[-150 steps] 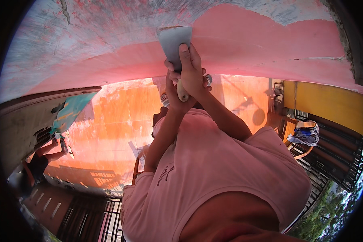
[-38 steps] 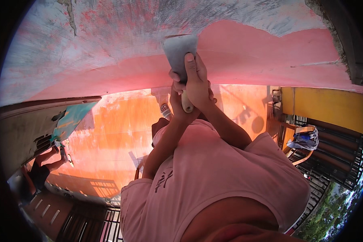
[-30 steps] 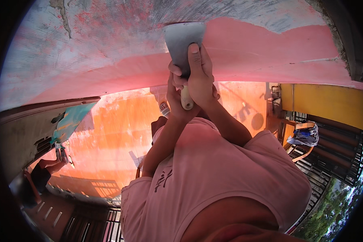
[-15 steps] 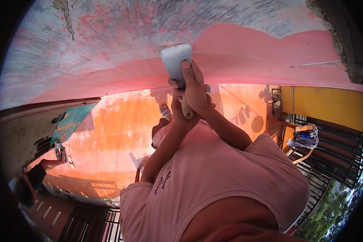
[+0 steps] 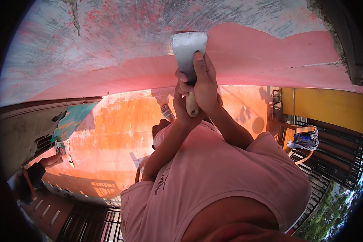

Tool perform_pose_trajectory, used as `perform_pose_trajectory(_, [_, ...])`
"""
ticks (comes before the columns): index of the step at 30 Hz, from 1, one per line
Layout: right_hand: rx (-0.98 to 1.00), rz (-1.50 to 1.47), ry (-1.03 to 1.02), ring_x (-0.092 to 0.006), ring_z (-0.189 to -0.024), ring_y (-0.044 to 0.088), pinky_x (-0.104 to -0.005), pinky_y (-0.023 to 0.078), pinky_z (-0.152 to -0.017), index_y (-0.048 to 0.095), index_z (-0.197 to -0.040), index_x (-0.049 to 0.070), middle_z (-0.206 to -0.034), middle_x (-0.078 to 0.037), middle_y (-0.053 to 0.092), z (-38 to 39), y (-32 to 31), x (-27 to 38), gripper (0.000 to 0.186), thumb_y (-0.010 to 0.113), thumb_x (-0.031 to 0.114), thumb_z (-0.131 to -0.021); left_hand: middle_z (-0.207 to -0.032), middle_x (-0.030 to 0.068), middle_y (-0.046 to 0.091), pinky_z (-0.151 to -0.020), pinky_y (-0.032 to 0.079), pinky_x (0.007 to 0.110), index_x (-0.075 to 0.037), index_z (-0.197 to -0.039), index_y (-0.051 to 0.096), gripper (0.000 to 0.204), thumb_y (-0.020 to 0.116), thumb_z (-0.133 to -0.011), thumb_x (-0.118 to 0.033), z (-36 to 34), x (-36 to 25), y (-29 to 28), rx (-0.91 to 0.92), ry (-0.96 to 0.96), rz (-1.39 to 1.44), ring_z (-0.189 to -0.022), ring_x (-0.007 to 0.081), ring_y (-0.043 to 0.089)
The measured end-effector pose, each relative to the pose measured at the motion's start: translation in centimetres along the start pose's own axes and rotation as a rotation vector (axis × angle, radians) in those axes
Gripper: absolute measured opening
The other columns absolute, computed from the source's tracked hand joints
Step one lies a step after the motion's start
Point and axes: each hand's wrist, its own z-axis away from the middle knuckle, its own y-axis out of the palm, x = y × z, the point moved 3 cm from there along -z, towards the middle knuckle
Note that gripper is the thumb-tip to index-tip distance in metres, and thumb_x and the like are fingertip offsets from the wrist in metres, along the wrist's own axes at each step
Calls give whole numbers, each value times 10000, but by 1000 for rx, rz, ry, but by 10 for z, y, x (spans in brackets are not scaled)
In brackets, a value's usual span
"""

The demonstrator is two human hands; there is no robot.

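My right hand (image 5: 204, 86) grips a wide metal scraper (image 5: 188, 44) with its thumb pressed along the blade; the tool has a pale cream handle (image 5: 192, 104). Below it, my left hand (image 5: 183, 111) is closed round the handle, some of its fingers hidden behind the right hand. The blade's edge meets the overhead surface (image 5: 250, 48), which is painted pink, with a mottled grey and red scraped area and cracks toward its upper part.
Far below lies an orange tiled floor (image 5: 109, 133). At left, another person's legs (image 5: 48, 161) show beside a torn turquoise panel (image 5: 72, 117). At right stand a yellow panel (image 5: 322, 107), a wooden chair (image 5: 304, 158) with cloth on it, and dark metal railings (image 5: 334, 153).
Since half a second ago, both hands and the scraper have moved up and slightly to the right along the surface, still gripped the same way.
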Motion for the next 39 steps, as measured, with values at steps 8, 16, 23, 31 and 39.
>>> perform_pose_trajectory(8, [39,-8,6,-52,-433,323,-222,274,-386,453,-1095,82,-672,-41,484,3,2,12,409,415,485,-1036,-1068,184,610,-854,500,488,-25,-1215,487,624,359,-951,-576,3,2,6,10,-16,-25,-962,369,628])
perform_pose_trajectory(16, [21,-23,-102,-54,-408,303,-226,272,-380,441,-1096,77,-662,-53,496,-3,7,30,404,385,474,-1047,-1076,165,606,-835,506,495,-31,-1211,493,551,382,-964,-511,-10,3,14,-20,22,-53,-967,358,631])
perform_pose_trajectory(23, [-14,-25,-17,-48,-452,322,-205,247,-391,450,-1126,99,-683,-24,484,2,2,15,354,394,440,-1050,-1107,167,588,-770,497,483,-46,-1270,486,577,327,-989,-524,-2,4,18,21,-14,-58,-872,353,606])
perform_pose_trajectory(31, [-94,-184,29,-46,-438,294,-208,255,-396,449,-1149,107,-675,-29,488,2,3,-1,327,394,415,-1054,-1116,149,585,-796,493,477,-38,-1248,503,584,320,-984,-526,-2,2,10,28,-11,-96,-853,344,607])
perform_pose_trajectory(39, [-26,-74,-105,-47,-438,293,-211,244,-399,454,-1163,110,-674,-34,494,0,18,33,355,392,442,-1053,-1116,180,577,-851,507,478,-1,-1319,397,580,431,-946,-444,-10,-9,4,-78,71,-290,-945,360,618])
